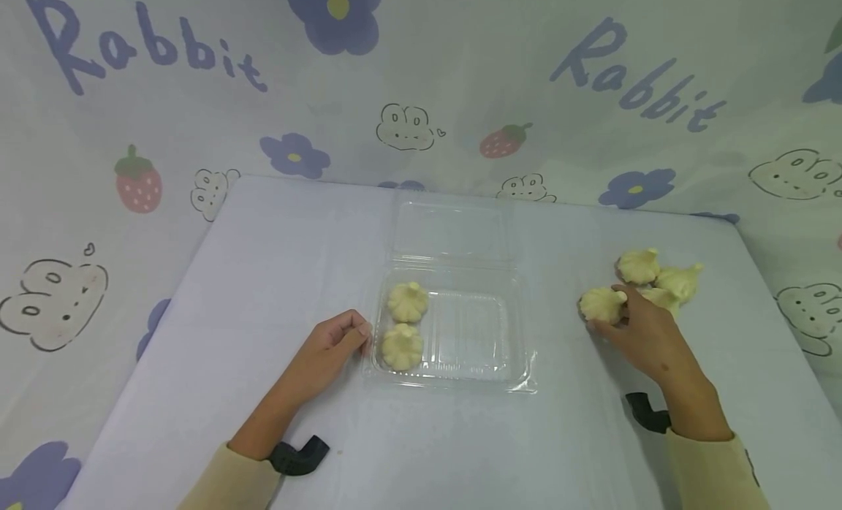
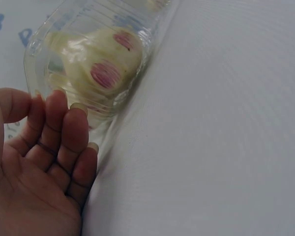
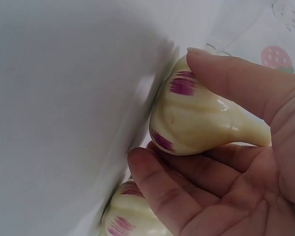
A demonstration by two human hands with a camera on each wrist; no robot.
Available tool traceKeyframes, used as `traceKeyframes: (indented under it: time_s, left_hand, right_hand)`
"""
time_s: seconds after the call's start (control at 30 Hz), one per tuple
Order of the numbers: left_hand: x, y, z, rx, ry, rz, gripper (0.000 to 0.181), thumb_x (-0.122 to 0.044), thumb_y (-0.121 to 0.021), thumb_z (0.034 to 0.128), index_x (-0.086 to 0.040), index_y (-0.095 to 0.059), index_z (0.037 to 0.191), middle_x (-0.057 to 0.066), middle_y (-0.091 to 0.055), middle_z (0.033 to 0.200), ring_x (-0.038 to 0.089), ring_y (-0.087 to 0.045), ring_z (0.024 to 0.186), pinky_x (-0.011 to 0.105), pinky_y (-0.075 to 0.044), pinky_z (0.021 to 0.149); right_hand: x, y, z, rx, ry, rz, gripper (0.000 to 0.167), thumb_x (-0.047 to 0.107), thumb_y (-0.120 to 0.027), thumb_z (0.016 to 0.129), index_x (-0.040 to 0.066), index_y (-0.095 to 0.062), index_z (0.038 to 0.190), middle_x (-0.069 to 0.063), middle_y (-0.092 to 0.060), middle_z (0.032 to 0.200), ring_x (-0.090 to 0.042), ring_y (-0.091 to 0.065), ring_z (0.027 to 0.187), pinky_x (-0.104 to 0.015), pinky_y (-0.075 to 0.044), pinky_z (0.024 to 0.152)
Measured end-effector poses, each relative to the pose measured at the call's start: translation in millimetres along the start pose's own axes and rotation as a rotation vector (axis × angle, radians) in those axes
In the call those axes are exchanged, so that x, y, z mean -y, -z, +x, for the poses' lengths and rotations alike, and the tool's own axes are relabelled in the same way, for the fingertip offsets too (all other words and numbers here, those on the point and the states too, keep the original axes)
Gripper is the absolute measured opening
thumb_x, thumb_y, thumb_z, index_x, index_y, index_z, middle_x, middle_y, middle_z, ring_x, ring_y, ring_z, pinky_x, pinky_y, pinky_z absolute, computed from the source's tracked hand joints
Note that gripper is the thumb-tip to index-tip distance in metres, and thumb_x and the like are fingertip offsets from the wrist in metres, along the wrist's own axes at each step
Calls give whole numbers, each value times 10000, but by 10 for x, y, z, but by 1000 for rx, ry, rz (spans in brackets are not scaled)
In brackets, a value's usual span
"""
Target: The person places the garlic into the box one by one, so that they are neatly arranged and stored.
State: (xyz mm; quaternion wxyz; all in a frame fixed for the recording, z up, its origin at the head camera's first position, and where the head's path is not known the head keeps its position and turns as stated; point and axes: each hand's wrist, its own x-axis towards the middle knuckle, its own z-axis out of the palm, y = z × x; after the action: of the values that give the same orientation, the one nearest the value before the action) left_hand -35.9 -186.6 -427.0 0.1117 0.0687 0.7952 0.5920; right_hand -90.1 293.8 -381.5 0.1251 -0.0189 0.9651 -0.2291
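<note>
My right hand (image 1: 647, 331) grips a garlic bulb (image 1: 601, 305), pale cream, at the right of the table in the head view. In the right wrist view, the thumb and fingers lie on either side of this purple-streaked bulb (image 3: 201, 113). A clear plastic box (image 1: 463, 378) stands in the middle, its lid (image 1: 450, 229) folded back. Two garlic bulbs, one (image 1: 408, 302) behind the other (image 1: 402, 347), sit along its left side. My left hand (image 1: 332, 349) pinches the box's left rim between thumb and fingers, beside the bulbs in the left wrist view (image 2: 44, 142).
Close behind the right hand lie more garlic bulbs, one at the back (image 1: 638, 266) and another to its right (image 1: 680, 281). A white cloth (image 1: 276, 254) covers the table. Behind it hangs a printed curtain (image 1: 447, 71) with rabbits and flowers.
</note>
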Motion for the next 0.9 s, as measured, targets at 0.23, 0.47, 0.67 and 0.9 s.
traceKeyframes:
  time_s: [0.23,0.47,0.67,0.9]
  left_hand:
    - [3,0,7,2,5,-4,264,-208,-525,1113,-43,-615,927,88,-613,853,254,-541,873,299,-443,780]
    - [21,2,7,3,-9,-14,264,-198,-519,1115,-39,-612,926,84,-610,849,252,-540,866,300,-446,777]
    - [32,-5,7,4,-1,-15,262,-210,-523,1114,-42,-613,934,78,-607,854,253,-541,870,302,-448,775]
    - [23,-4,8,5,-6,-15,267,-210,-518,1116,-42,-611,931,79,-606,855,249,-534,865,296,-438,770]
  right_hand:
    - [-5,-21,-40,-13,-4,26,762,347,-746,979,-112,-366,1453,-461,-542,1303,-607,-532,1204,-660,-474,882]
    - [15,-53,-43,-18,-1,18,783,423,-729,985,-115,-374,1429,-470,-520,1322,-614,-520,1209,-662,-471,880]
    - [34,-61,-53,10,-9,6,874,498,-683,1000,-166,-341,1453,-481,-494,1340,-599,-534,1196,-645,-487,864]
    - [66,-77,-56,21,-18,4,911,514,-671,1001,-189,-315,1459,-484,-480,1356,-607,-520,1217,-649,-488,882]
